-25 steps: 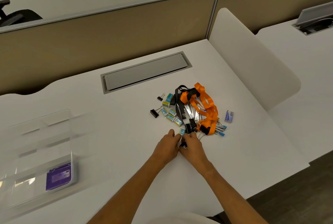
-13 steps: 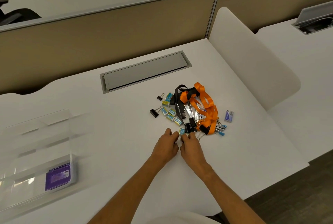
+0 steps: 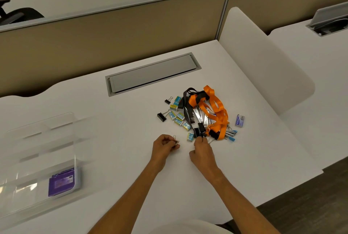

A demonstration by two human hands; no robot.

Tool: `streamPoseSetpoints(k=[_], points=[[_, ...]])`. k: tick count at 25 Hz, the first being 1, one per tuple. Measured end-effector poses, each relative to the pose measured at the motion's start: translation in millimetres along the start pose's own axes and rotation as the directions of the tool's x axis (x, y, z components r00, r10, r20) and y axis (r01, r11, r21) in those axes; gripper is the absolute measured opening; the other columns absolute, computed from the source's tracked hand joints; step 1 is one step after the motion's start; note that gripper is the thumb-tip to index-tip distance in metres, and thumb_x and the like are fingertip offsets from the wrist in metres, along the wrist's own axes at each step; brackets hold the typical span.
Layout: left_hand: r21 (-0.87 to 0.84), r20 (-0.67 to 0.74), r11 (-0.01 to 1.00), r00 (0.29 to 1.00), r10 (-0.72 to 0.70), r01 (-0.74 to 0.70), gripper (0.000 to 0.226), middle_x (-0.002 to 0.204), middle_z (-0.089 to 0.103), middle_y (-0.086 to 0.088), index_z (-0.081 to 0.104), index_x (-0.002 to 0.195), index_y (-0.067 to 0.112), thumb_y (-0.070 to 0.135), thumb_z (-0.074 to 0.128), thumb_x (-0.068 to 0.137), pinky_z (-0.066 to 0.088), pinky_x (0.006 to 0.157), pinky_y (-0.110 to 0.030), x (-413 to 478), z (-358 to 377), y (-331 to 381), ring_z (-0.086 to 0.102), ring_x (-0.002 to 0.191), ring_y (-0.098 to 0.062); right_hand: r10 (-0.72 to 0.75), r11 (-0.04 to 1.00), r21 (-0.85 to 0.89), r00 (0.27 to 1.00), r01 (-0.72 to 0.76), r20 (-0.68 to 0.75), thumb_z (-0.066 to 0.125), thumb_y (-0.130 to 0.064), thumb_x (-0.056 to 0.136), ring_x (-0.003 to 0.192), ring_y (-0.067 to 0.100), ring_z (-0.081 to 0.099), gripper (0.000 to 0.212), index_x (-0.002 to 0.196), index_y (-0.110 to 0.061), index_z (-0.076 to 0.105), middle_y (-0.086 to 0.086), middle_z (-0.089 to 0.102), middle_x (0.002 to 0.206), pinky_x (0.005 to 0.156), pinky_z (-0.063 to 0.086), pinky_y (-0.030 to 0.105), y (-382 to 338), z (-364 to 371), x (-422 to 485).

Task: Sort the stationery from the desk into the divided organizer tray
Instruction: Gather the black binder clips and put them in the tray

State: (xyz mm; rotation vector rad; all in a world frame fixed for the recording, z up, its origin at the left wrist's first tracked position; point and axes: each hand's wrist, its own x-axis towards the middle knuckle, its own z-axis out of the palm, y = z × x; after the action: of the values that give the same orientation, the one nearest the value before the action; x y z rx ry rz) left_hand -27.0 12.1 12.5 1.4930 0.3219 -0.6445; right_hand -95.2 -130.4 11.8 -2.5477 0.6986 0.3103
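A heap of stationery lies on the white desk (image 3: 113,120): an orange lanyard (image 3: 216,107), a black lanyard (image 3: 188,101), several small blue boxes (image 3: 178,118) and black binder clips (image 3: 162,117). My left hand (image 3: 163,147) pinches a small binder clip (image 3: 176,142) just left of the heap. My right hand (image 3: 202,149) reaches the heap's near edge, its fingertips on a cluster of black binder clips (image 3: 198,133) and its thumb apart. The clear divided organizer tray (image 3: 72,120) stands far left, with a purple pack (image 3: 62,183) in its near compartment.
A grey cable hatch (image 3: 152,74) is set into the desk behind the heap. A small purple box (image 3: 239,120) lies right of the lanyards. A tan partition (image 3: 94,35) runs along the back, and a white divider panel (image 3: 263,64) bounds the right side.
My hands were together at the heap's near edge. They have parted: the left drew back left with a small binder clip, and the right moved onto the black clips.
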Motion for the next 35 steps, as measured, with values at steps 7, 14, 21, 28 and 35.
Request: streamPoseSetpoints(k=[7,14,21,28,35], points=[[-0.359,0.101,0.919,0.985,-0.139,0.167,0.023,0.094,0.064,-0.021,0.062,0.110,-0.006,-0.008,0.047,0.094,0.060,0.080,-0.035,-5.9,-4.1,3.0,0.067,0.085,-0.027,-0.031,0.999,-0.031,1.000,0.031,-0.002,0.055,-0.013,0.094,0.106,0.023,0.060,0.038,0.131,-0.005,0.049,0.015,0.043,0.139,0.087,0.047,0.022,4.4,-0.6,-2.1],[-0.503,0.143,0.822,0.964,-0.225,0.267,0.032,0.093,0.064,-0.019,0.062,0.111,-0.011,0.016,0.049,0.099,0.061,0.081,-0.037,-8.3,-2.7,8.5,0.065,0.085,-0.026,0.003,0.998,0.066,1.000,-0.004,0.021,0.056,-0.005,0.092,0.098,0.022,0.060,0.031,0.123,-0.004,0.052,0.012,0.056,0.119,0.074,0.042,0.019,2.0,-0.5,-0.9],[-0.494,0.172,0.814,0.952,-0.254,0.307,0.035,0.104,0.067,-0.025,0.062,0.107,-0.008,0.024,0.050,0.101,0.060,0.085,-0.039,-8.0,1.3,8.3,0.067,0.101,-0.037,-0.086,0.803,0.590,0.996,0.088,-0.031,0.065,-0.005,0.087,0.084,0.011,0.066,0.020,0.098,-0.020,0.059,-0.007,0.064,0.096,0.069,0.055,0.017,-12.1,-25.7,-15.0],[-0.477,0.200,0.791,0.924,-0.327,0.383,0.045,0.099,0.069,-0.020,0.065,0.102,-0.002,0.037,0.043,0.103,0.054,0.089,-0.039,-10.6,8.3,5.0,0.067,0.094,-0.030,-0.244,0.725,0.668,0.969,0.166,0.024,0.066,-0.006,0.086,0.108,0.008,0.062,0.044,0.123,-0.022,0.048,-0.003,0.057,0.121,0.091,0.054,0.022,-43.7,-16.4,-22.3],[-0.575,0.214,0.719,0.921,-0.327,0.389,0.043,0.095,0.069,-0.021,0.065,0.097,-0.005,0.031,0.042,0.103,0.052,0.091,-0.042,-8.7,10.5,8.4,0.067,0.090,-0.033,-0.168,0.732,0.659,0.983,0.174,-0.073,0.076,-0.007,0.081,0.103,0.005,0.063,0.053,0.125,-0.022,0.052,-0.007,0.060,0.117,0.081,0.054,0.015,-41.7,-25.8,-23.2]])
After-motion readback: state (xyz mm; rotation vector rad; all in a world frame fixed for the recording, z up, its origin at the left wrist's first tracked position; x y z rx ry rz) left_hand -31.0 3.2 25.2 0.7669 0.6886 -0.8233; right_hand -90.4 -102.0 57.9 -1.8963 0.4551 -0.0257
